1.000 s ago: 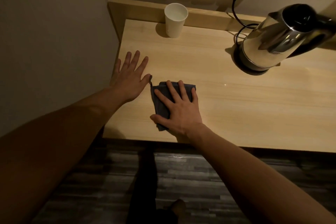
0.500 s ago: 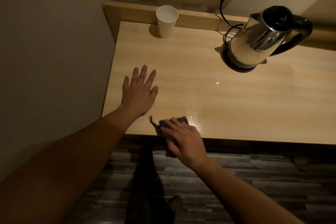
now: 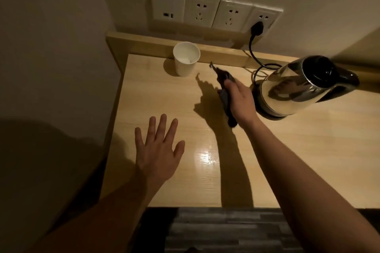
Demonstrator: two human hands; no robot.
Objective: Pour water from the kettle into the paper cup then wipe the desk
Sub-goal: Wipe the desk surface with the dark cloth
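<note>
**Cloth in hand, the wipe is under way**

We hold the dark cloth (image 3: 225,96) bunched in our right hand (image 3: 240,100), fingers closed around it, above the desk (image 3: 287,160). The kettle (image 3: 304,86) stands just right of the grip, the paper cup (image 3: 186,58) farther left by the back rail. Our left hand (image 3: 158,150) rests flat and open, nearer us. Pouring looks finished; next, we judge, the cloth must press down and sweep the bare wood toward the near edge.

four wall sockets (image 3: 213,13) up top, black plug (image 3: 256,28) in the rightmost one, grey plank floor (image 3: 222,230) below
</note>
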